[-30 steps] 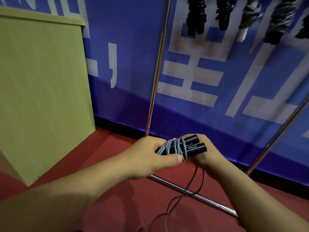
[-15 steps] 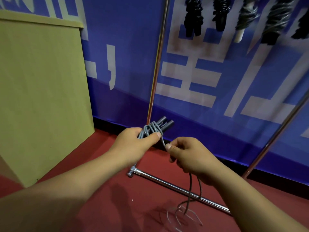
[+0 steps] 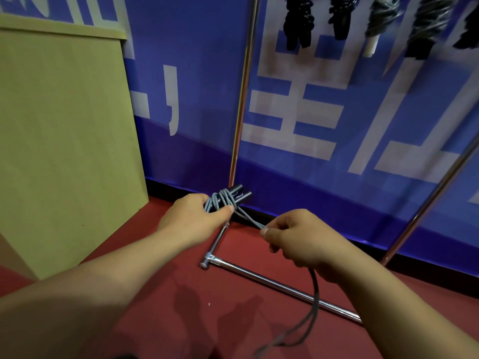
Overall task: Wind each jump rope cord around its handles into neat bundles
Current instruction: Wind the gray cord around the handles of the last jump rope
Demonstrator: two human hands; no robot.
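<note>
Your left hand (image 3: 193, 218) gripped the paired handles (image 3: 237, 196) just beside the rack pole (image 3: 239, 112), thumb on the wraps. Your right hand (image 3: 298, 239) pinched the cord (image 3: 250, 220), now pulled farther right of the handles than 0.5 s earlier.

handles (image 3: 239, 194): black, with a faint pale squiggle mark on the side
cord (image 3: 221, 199): grey-blue where wound; darker grey where it hangs below
floor (image 3: 181, 294): deep red, plain
banner (image 3: 324, 99): blue with large white characters; a darker blue-violet band along the bottom
board (image 3: 64, 138): olive-yellow, plain
rack (image 3: 272, 283): shiny silver metal; upright pole tinged reddish-gold
hanging bundles (image 3: 298, 19): mostly black; one grey with a white handle tip
</note>
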